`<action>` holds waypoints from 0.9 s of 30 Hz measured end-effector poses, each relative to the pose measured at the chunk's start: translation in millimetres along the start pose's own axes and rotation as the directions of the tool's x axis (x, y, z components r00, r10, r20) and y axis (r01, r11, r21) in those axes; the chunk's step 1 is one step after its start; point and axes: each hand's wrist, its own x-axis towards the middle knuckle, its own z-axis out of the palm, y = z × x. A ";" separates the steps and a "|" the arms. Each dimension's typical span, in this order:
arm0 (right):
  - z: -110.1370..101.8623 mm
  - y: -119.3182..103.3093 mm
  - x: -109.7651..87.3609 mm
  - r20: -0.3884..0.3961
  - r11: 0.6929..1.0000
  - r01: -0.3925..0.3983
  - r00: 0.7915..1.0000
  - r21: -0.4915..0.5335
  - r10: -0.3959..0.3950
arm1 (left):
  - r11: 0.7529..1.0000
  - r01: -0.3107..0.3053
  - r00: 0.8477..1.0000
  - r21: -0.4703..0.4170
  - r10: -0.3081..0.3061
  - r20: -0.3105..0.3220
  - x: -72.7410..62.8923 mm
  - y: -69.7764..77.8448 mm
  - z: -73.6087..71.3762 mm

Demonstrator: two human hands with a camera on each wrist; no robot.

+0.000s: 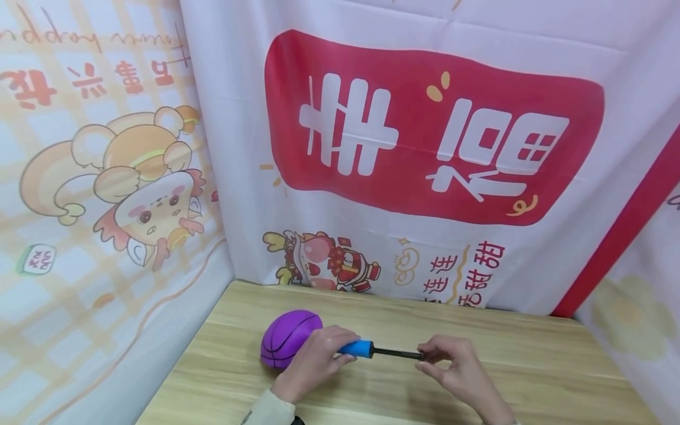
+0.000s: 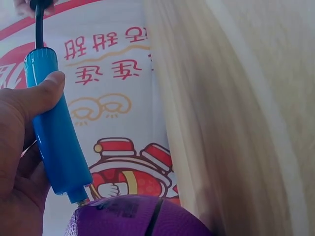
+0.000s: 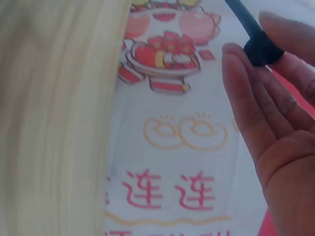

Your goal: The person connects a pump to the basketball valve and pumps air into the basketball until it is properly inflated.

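A blue hand pump [image 1: 363, 349] lies nearly level over the table, its black rod [image 1: 394, 353] drawn well out to the right. My left hand [image 1: 316, 359] grips the blue barrel, thumb along its side in the left wrist view. At the barrel's lower end a small metal needle [image 2: 82, 202] meets the purple ball [image 1: 289, 337], which has black basketball lines and looks lopsided. My right hand [image 1: 461, 367] pinches the black end knob [image 3: 263, 49] of the rod between thumb and fingers. The left hand covers part of the ball in the head view.
The wood-grain table [image 1: 223, 360] ends at the back against a white cloth [image 1: 234, 177] printed with red figures and characters. Another printed cloth [image 1: 79, 254] hangs along the left side, and a pale one [image 1: 637, 307] stands on the right.
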 end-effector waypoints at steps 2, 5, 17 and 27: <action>7.8 -1.5 2.4 0.003 1.000 0.004 1.000 -0.014 -0.004 | 1.000 0.004 1.000 0.000 -0.004 0.005 0.3 1.5 1.5; 20.6 -3.1 6.4 0.014 0.999 -0.016 1.000 -0.036 0.016 | 1.000 0.003 1.000 0.007 -0.003 0.010 1.2 3.2 2.9; 54.5 2.7 11.0 0.065 0.998 -0.051 0.996 -0.038 0.054 | 0.996 -0.085 0.996 0.025 0.085 0.001 -1.6 5.0 13.2; 30.4 -0.4 7.9 0.067 0.997 -0.021 0.997 -0.074 0.026 | 0.998 -0.064 0.998 0.016 0.064 0.014 -0.8 1.9 3.2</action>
